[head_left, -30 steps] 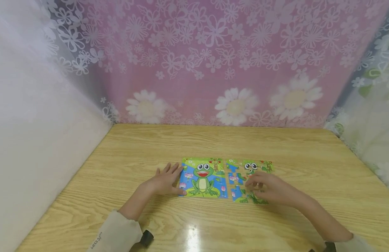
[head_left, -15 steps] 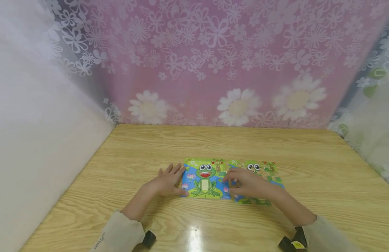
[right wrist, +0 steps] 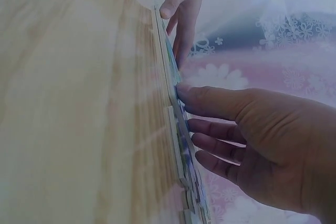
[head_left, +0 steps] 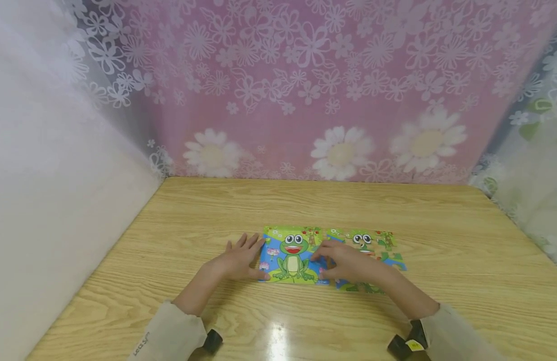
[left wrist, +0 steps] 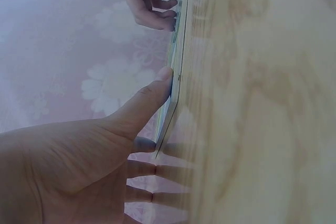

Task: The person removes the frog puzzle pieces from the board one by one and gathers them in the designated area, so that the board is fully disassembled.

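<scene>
A frog picture board (head_left: 293, 260) lies flat on the wooden table in the head view, its image looking whole. My left hand (head_left: 238, 261) rests at its left edge, fingers spread, thumb near the lower corner. Along the board's right edge, my right hand (head_left: 350, 260) touches the surface with thumb and fingertips apart. In the right wrist view, the right thumb (right wrist: 215, 100) meets the board's edge, and no piece shows between the fingers. Frog puzzle pieces (head_left: 386, 240) lie beside the board, partly hidden under the right hand.
The wooden table (head_left: 278, 200) runs back to a pink flowered curtain (head_left: 269, 100). A white curtain (head_left: 70, 175) hangs on the left, and a pale flowered one (head_left: 531, 150) on the right. Black wrist cameras (head_left: 212, 342) sit at both sleeves.
My right hand has moved left from over the loose pieces to the board's right edge, uncovering right-hand pieces. My left hand has stayed at the left edge.
</scene>
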A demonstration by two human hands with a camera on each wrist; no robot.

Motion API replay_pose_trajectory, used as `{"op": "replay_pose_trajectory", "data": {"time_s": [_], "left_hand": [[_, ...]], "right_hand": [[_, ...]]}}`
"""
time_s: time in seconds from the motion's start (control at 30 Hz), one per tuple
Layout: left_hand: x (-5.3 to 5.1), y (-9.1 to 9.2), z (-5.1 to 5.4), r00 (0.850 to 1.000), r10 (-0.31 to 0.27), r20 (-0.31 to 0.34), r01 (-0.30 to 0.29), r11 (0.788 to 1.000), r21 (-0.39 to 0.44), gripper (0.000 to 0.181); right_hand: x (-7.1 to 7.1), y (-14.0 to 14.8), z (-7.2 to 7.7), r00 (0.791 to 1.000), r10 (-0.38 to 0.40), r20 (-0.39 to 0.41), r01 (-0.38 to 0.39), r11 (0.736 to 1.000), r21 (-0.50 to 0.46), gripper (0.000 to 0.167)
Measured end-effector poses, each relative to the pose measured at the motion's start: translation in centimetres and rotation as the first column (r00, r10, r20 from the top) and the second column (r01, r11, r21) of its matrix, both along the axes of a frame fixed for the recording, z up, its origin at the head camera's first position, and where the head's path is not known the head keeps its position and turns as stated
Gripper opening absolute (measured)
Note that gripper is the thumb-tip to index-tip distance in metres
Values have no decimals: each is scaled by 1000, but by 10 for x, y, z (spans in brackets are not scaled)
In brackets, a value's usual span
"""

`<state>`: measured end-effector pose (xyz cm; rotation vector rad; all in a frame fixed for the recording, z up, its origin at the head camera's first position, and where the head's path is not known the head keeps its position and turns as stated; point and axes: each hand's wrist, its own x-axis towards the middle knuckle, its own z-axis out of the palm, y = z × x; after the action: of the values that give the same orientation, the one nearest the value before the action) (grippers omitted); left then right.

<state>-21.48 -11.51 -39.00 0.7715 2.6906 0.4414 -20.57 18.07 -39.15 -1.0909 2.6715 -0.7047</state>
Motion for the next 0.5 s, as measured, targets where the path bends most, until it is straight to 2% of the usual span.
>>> {"op": "replay_pose_trajectory", "data": {"time_s": [0.1, 0.33, 0.5], "left_hand": [[0, 0, 1, 1000, -1, -1, 1, 1000, 3, 92], [0, 0, 2, 1000, 0, -6, 0, 1000, -5, 92], [1, 0, 3, 1000, 1, 2, -1, 1000, -9, 92]], "right_hand": [[0, -1, 0, 1000, 2, -3, -2, 1000, -4, 33], [-1, -1, -2, 997, 24, -68, -24, 1000, 4, 32], [0, -2, -2, 997, 13, -77, -12, 1000, 12, 32]]}}
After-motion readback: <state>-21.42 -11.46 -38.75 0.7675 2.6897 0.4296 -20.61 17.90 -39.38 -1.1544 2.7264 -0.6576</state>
